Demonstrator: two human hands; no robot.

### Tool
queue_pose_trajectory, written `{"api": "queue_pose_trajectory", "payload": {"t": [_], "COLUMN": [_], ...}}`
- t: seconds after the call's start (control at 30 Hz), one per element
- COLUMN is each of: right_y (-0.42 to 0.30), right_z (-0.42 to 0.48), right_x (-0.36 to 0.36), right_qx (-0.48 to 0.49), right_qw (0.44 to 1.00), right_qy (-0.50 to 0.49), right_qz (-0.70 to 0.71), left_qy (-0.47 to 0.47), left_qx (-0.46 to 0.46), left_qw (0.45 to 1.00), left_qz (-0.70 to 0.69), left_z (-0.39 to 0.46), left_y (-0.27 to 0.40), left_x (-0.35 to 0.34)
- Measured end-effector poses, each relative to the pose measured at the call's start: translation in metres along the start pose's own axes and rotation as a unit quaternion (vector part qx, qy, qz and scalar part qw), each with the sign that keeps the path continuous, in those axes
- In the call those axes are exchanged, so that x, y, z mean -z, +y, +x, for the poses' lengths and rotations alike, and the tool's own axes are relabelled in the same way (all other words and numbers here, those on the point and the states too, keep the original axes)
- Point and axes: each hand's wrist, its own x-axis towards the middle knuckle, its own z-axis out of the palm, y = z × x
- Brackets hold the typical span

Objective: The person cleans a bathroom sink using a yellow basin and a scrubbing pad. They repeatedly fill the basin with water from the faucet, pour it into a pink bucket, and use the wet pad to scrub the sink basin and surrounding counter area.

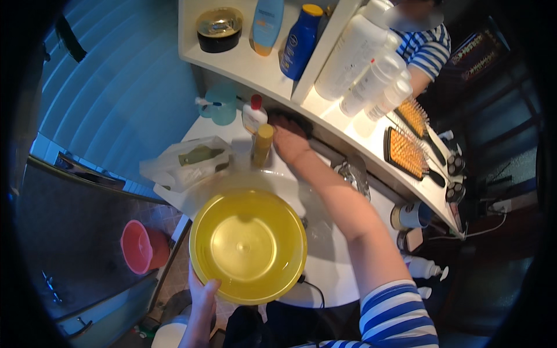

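A round yellow plastic basin hangs over the near side of the white sink, its inside facing up. My left hand grips its lower-left rim, thumb on top. Across the sink reaches my right arm, and my right hand is at the back of the counter under the shelf. Its fingers run into shadow at a dark object, so any hold is hidden. Close to that hand stand a white bottle with a red cap and a gold-capped bottle.
A chrome faucet rises right of my forearm. The white shelf above carries several bottles and a paddle hairbrush, before a mirror. A teal cup and plastic bag sit left; a pink bucket stands on the floor.
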Motion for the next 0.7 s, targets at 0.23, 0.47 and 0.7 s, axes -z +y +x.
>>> {"api": "queue_pose_trajectory", "payload": {"t": [0.23, 0.47, 0.7], "right_y": [0.040, 0.016, 0.041], "right_z": [-0.078, -0.006, -0.072], "right_x": [0.032, -0.001, 0.065], "right_qx": [0.029, -0.029, -0.114], "right_qw": [0.990, 0.999, 0.967], "right_qy": [-0.003, -0.022, -0.225], "right_qz": [-0.135, 0.003, 0.037], "left_qy": [-0.009, -0.038, -0.011], "left_qx": [-0.009, -0.002, 0.007], "left_qw": [1.000, 0.999, 1.000], "left_qz": [-0.023, -0.017, -0.002], "left_z": [0.002, 0.005, 0.002], "left_y": [0.003, -0.002, 0.001], "left_x": [0.001, -0.006, 0.002]}}
